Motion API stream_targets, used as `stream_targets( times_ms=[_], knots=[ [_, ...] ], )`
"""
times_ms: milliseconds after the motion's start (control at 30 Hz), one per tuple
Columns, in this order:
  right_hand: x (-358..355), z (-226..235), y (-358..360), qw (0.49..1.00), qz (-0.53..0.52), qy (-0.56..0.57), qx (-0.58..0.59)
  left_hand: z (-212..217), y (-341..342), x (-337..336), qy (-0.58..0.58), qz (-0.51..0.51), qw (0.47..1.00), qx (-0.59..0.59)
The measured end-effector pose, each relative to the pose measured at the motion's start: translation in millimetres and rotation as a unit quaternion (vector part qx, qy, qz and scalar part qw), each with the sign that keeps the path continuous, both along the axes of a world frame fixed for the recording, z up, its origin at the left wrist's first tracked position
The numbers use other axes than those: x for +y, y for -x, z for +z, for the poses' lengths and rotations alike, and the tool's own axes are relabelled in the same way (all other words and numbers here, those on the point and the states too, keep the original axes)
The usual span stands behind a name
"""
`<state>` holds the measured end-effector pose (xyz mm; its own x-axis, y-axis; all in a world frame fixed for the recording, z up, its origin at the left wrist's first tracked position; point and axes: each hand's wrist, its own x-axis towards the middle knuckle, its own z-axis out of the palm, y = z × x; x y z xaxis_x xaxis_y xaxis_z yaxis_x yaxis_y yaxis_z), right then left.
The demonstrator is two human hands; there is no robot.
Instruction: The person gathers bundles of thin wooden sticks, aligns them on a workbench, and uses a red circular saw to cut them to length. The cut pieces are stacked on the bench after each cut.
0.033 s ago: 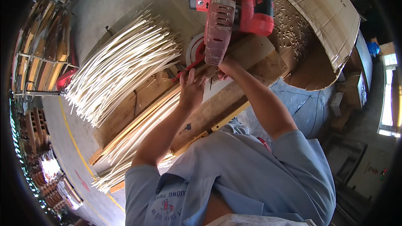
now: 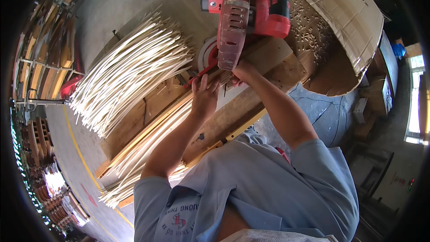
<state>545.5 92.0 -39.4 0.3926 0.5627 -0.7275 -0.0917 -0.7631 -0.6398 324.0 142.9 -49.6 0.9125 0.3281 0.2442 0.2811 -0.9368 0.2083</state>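
Observation:
A bundle of long, thin pale wooden rods (image 2: 157,131) lies along a wooden fence on the workbench, its upper end under a red miter saw (image 2: 233,27). My left hand (image 2: 206,96) is closed over the rods just left of the saw's dusty guard, its fingers reaching to the fence. Close beside the guard, my right hand (image 2: 242,72) has its fingers curled at the rods' upper ends. The guard partly covers those ends and some of the right fingers. The blade's cutting edge cannot be made out.
Behind the fence lies a large pile of similar rods (image 2: 130,71). A cardboard box (image 2: 340,22) at the right holds many short cut pieces (image 2: 309,29). Cables (image 2: 329,107) cross the floor at right. Racks of wooden parts (image 2: 49,58) stand at far left.

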Motion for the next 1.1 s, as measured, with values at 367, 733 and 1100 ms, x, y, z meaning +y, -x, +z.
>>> stream_targets(
  times_ms=[367, 733, 1100],
  knots=[
    [-55.0, -4.8, 65.4, 0.814, 0.152, -0.232, -0.511, -1.8, -6.2, 5.0, -0.073, 0.037, 0.996, 0.021],
    [-65.3, -8.4, 85.4, 0.76, 0.184, -0.175, -0.599, 1.0, -8.0, 3.7, -0.061, 0.032, 0.997, -0.039],
    [-63.4, -0.4, 91.2, 0.779, 0.2, -0.153, -0.574, 1.4, 3.6, 5.0, -0.078, 0.044, 0.993, -0.076]
  ],
)
